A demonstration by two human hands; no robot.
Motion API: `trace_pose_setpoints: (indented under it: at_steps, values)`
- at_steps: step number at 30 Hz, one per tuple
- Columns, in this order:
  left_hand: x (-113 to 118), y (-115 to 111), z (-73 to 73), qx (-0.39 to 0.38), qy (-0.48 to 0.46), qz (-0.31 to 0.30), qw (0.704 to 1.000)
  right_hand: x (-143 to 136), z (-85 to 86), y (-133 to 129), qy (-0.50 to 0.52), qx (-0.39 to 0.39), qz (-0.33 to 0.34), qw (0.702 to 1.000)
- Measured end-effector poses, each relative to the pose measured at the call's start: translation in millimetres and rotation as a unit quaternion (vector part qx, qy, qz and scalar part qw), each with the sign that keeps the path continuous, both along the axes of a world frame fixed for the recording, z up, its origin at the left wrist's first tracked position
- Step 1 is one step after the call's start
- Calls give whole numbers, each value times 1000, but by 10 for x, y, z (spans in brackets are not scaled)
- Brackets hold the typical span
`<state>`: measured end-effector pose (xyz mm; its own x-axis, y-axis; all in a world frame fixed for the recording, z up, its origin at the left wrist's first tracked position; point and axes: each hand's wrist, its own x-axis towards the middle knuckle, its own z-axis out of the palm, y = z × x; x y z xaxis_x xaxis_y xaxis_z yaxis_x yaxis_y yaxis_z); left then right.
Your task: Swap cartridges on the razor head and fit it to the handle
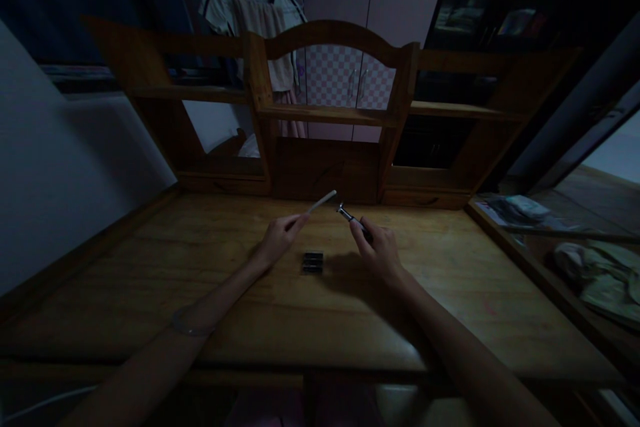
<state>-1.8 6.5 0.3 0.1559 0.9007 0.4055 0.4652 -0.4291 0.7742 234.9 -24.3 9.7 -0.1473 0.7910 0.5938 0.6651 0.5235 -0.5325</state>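
My left hand [280, 239] is closed around one end of a thin white stick [323, 201], which slants up and to the right above the desk. My right hand [379, 247] grips the dark handle of what looks like a razor [346, 212]. Its narrow silver neck and small head point up and left, close to the white stick's tip but apart from it. Below and between both hands, a small dark rectangular pack [313, 262] with several stripes lies on the wooden desk [300, 320]. Dim light hides the finer details.
A wooden shelf unit [330, 117] with small drawers stands along the desk's back edge. To the left is a white wall [75, 167]. Beyond the desk's raised right edge lie crumpled cloth [607, 277] and a plastic-wrapped item [527, 207].
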Motion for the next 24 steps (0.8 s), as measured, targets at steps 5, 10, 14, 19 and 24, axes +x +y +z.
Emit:
trace_pose_setpoints:
  at_steps: [5,10,14,19,24]
  values:
    - [19,-5,-5,-23,1,-45,999,-13,-9,-5,4,-3,-5,1000]
    - [-7,22,-55,-46,-5,-43,998,0,15,-3,13,3,-9,1000]
    - [-20,8,-70,-64,-21,-71,995,21,13,20,14,-2,-14,1000]
    - [16,26,-59,-63,-7,-55,996,17,-30,30,30,-6,0,1000]
    - [-5,66,-106,-101,-52,-48,992,-13,-70,41,79,-35,21,996]
